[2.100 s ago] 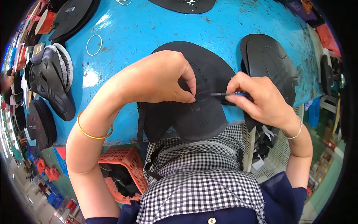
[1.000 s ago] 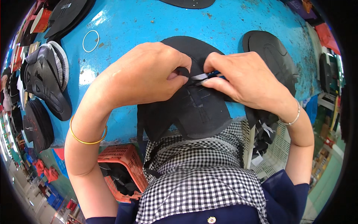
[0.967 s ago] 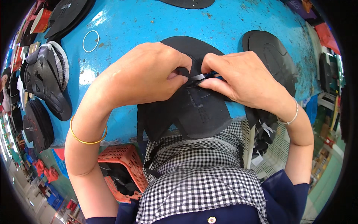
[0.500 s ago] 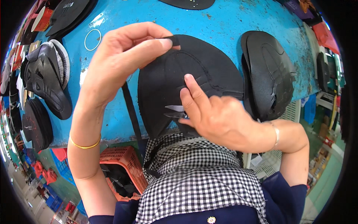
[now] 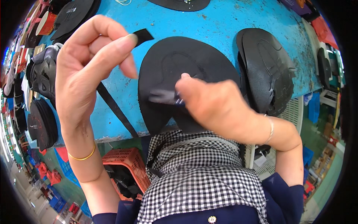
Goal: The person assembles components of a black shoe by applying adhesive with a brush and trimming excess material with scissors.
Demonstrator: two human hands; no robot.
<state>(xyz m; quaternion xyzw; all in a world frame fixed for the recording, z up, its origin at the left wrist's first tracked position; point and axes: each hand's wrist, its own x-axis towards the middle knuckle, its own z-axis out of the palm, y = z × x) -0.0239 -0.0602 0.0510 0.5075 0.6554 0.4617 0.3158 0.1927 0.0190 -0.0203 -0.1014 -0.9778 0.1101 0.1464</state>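
My left hand (image 5: 87, 71) is raised at the left, with thumb and finger pinching a black strip whose short end (image 5: 144, 36) sticks out. Below the hand, a long black strip (image 5: 116, 110) slants down to the table's front edge; its link to the pinched end is hidden. A pair of small snips (image 5: 162, 97), blurred by motion, is held in my right hand (image 5: 220, 110), blades pointing left. Under them lies a flat black shoe upper (image 5: 160, 56), curved at the far side and notched near me. The left hand is apart from that upper.
More black uppers (image 5: 264, 63) are stacked on the blue table (image 5: 220, 24) at right. Shaped uppers (image 5: 43, 72) and dark flat pieces (image 5: 43, 123) sit at left, a red-and-white cup (image 5: 46, 24) behind. An orange basket (image 5: 128, 160) with black scraps stands below the table's edge.
My left hand has moved left, carrying the strip's end off the upper. My right hand has turned and shifted slightly, and the snips now sit a little farther from me.
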